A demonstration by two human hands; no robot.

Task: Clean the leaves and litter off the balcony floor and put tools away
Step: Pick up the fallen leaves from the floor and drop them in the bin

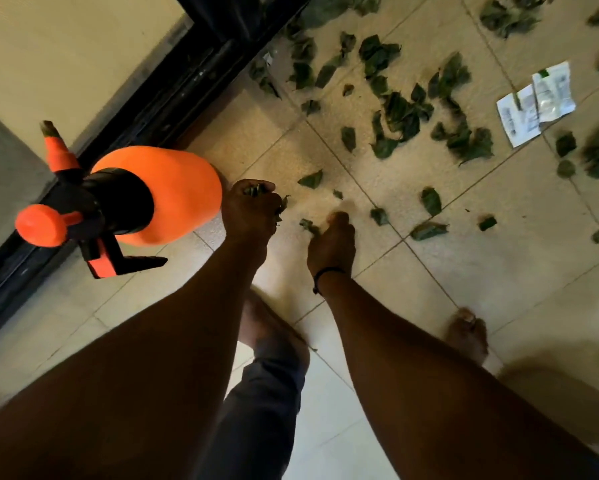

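Several green leaves [400,114] lie scattered over the beige tiled floor [499,271], mostly toward the upper right. My left hand [251,209] is curled around a small bunch of leaves just above the floor. To its right, my right hand [332,242] reaches down and pinches a crumpled leaf [308,225] lying on the tile. Two white paper wrappers [537,102] lie among the leaves at the right.
An orange and black pump sprayer [128,202] stands on the floor just left of my left hand. A black door frame [173,88] runs diagonally behind it. My bare feet [466,334] stand on the tiles below my hands.
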